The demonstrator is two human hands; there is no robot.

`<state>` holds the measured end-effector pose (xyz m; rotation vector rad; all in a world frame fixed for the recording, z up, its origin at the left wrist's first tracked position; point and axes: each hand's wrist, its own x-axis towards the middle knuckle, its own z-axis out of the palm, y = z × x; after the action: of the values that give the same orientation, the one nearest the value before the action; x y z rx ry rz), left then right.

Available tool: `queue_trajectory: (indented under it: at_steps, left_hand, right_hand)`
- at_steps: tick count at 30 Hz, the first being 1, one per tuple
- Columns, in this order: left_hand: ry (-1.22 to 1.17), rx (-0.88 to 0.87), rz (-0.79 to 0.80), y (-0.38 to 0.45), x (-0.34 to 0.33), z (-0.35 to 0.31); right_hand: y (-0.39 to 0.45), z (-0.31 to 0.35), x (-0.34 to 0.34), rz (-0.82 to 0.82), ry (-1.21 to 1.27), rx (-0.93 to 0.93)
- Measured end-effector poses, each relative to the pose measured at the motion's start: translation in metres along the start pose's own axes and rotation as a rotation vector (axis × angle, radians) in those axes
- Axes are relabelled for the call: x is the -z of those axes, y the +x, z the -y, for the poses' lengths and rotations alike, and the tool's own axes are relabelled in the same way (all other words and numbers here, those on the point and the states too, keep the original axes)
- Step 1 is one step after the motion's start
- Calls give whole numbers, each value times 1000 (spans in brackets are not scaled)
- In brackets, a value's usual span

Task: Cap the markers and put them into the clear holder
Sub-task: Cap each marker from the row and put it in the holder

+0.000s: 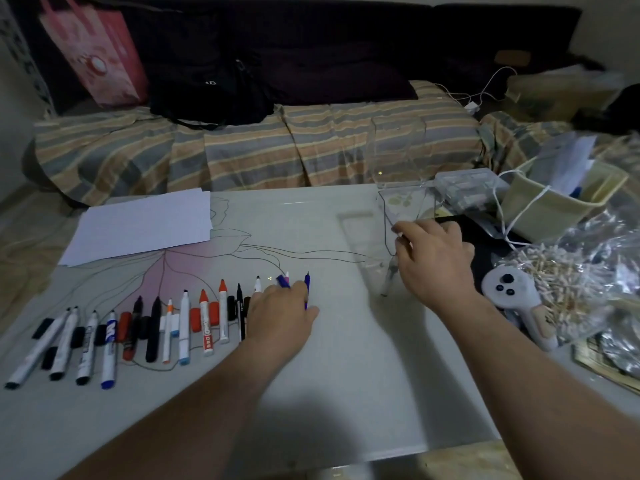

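Nearest, two bare forearms reach out over the smooth, pale bench (346, 393), its glossy top printed with thin dark leaf outlines and a soft pink blush. Along its left part lies a row of slim cylindrical markers (152, 327), side by side with tips pointing away, white, black and orange-tipped barrels among them, with stubby loose caps (195, 318) in black and orange lying between the barrels. At the right end of that row the left hand (280, 313) lies palm down, its grip closed around a thin blue pen (307, 289) and what looks like a blue-and-pink piece at the fingertips; exactly what sits there is blurred. Further on and to the right, the right hand (433, 261) has its fingers curled on the near rim of the clear holder (401, 209), a hard, see-through, square-walled box near the far right edge; whether its grip also pinches anything is not clear. A grey marker (389, 278) leans just below that hand. Flat white paper sheets (142, 225) lie at the far left. Beyond the bench runs a sofa under a rumpled striped cover (242, 147).
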<state>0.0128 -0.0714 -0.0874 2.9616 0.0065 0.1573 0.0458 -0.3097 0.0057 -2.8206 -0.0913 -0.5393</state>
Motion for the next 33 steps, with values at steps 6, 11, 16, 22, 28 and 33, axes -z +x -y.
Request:
queue_trajectory:
  at_steps: [6, 11, 16, 22, 28, 33]
  left_hand:
    - [73, 3, -89, 8, 8, 15]
    - [75, -13, -36, 8, 5, 27]
    - [66, -77, -49, 8, 11, 30]
    - [-653, 140, -79, 11, 34, 19]
    - [-1522, 536, -84, 15, 55, 20]
    - [-1739, 642, -87, 16, 63, 31]
  right_hand:
    - [-14, 58, -19, -13, 150, 296]
    - [-48, 84, -72, 683, 111, 267]
    - [-54, 86, -90, 653, 70, 202]
    - [-44, 73, -83, 605, 47, -16]
    - [-31, 69, -63, 617, 837, -654]
    - [-22, 82, -43, 543, 1196, -679]
